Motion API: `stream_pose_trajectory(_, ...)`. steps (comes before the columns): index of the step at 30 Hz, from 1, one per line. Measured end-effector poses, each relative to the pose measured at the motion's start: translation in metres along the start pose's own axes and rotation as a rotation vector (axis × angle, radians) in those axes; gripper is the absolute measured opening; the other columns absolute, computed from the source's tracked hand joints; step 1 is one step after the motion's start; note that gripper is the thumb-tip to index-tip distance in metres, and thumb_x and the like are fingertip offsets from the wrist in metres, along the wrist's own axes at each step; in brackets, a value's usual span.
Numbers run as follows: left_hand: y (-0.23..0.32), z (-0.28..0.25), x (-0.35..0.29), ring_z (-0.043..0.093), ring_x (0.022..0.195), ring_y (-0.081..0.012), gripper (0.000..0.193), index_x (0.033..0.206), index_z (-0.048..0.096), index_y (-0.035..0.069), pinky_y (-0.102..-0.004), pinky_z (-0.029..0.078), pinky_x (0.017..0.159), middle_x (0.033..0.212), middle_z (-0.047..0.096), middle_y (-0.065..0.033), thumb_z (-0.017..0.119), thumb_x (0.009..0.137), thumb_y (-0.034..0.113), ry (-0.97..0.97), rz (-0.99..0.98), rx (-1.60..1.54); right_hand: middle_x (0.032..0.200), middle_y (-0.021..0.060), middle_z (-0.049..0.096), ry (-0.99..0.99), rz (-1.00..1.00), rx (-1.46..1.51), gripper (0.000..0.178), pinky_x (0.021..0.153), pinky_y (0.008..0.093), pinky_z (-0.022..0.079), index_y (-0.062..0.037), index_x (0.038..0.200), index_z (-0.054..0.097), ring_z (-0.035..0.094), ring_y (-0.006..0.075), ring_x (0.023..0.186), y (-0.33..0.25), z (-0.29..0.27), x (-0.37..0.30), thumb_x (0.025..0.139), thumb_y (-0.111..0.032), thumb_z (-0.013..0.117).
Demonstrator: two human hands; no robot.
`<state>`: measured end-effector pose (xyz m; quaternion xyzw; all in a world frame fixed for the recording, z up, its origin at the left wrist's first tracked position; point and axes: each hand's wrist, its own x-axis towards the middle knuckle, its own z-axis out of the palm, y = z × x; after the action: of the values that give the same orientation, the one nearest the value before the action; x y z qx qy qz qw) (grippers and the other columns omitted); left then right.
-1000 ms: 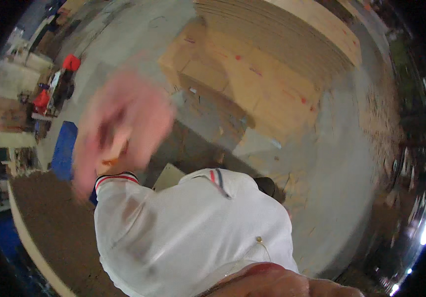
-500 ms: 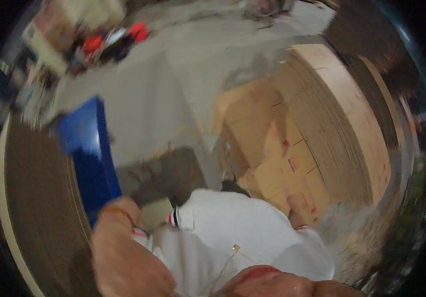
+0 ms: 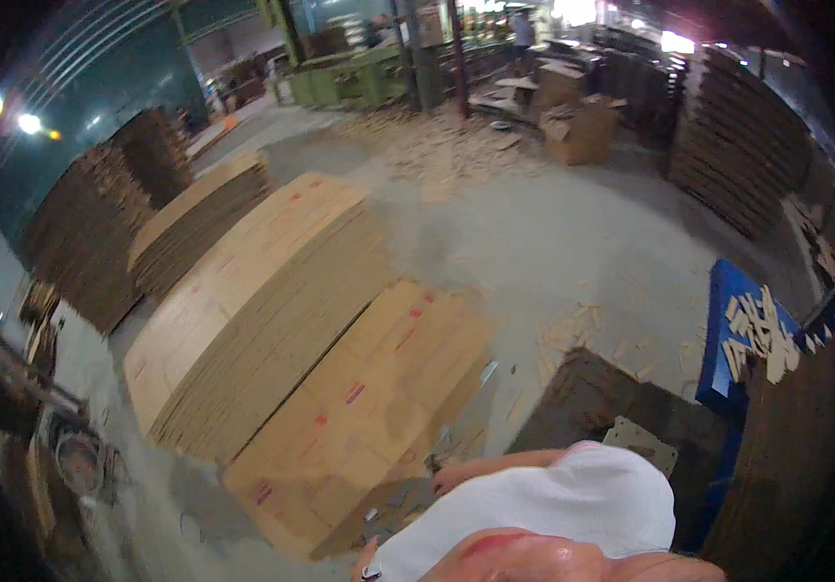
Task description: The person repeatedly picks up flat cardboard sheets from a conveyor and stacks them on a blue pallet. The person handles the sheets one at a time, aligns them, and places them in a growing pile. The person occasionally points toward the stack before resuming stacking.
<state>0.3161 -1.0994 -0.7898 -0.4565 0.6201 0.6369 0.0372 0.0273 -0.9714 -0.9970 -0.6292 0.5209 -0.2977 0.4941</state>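
My right forearm (image 3: 500, 468) reaches leftward across the front of my white shirt (image 3: 534, 509). At its end my right hand (image 3: 446, 477) is small and dark, beside the near right edge of a low stack of flat brown cardboard sheets (image 3: 369, 398); its fingers cannot be made out. Only a short piece of my left arm (image 3: 364, 560) shows below the sleeve trim at the lower edge, close to the stack's near corner. The hand there is not distinguishable. No held object is visible in either hand.
A taller cardboard stack (image 3: 272, 320) stands left of the low one. At right are a blue panel (image 3: 718, 335) with cardboard strips on it, a dark mat (image 3: 573, 407) and another brown stack (image 3: 796, 446). Scraps (image 3: 446, 145) litter the floor near a box (image 3: 582, 133).
My view has swung left and lifted: the cardboard stacks moved from right to left, the blue panel from left to right. My bent arm no longer shows at the left.
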Motion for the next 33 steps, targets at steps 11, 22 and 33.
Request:
stream_pose_trajectory(11,0.274,0.189,0.212,0.063,0.085,-0.0157,0.049,0.130,0.044,-0.001,-0.0283,0.051,0.075,0.093,0.066,-0.0113,0.059,0.087,0.017,-0.417,0.539,-0.088,0.087,0.0209,0.066,2.117,1.324,0.121,0.025,0.075,0.0464,0.050,0.0011,0.093,0.066,0.063,0.0374,0.087,-0.028,0.066,-0.488,0.080,-0.017,0.055)
stream_pose_trajectory(22,0.113,0.285,0.183,0.064,0.088,-0.0270,0.042,0.118,0.058,0.001,-0.0378,0.050,0.074,0.097,0.067,-0.0177,0.061,0.086,0.029,-1.207,0.489,0.950,0.086,0.0150,0.069,1.001,1.617,0.207,0.019,0.069,0.0410,0.053,-0.0052,0.084,0.070,0.067,0.0272,0.080,-0.035,0.236,-0.332,0.078,-0.019,0.059)
stream_pose_trajectory(33,0.065,0.028,0.385,0.066,0.069,-0.0300,0.029,0.092,0.069,0.002,-0.0394,0.051,0.061,0.082,0.068,-0.0190,0.061,0.076,0.026,-0.817,0.554,1.242,0.083,0.0099,0.070,1.776,1.170,0.817,0.024,0.060,0.0326,0.053,-0.0046,0.097,0.070,0.067,0.0166,0.067,-0.084,0.145,-0.144,0.079,-0.017,0.063)
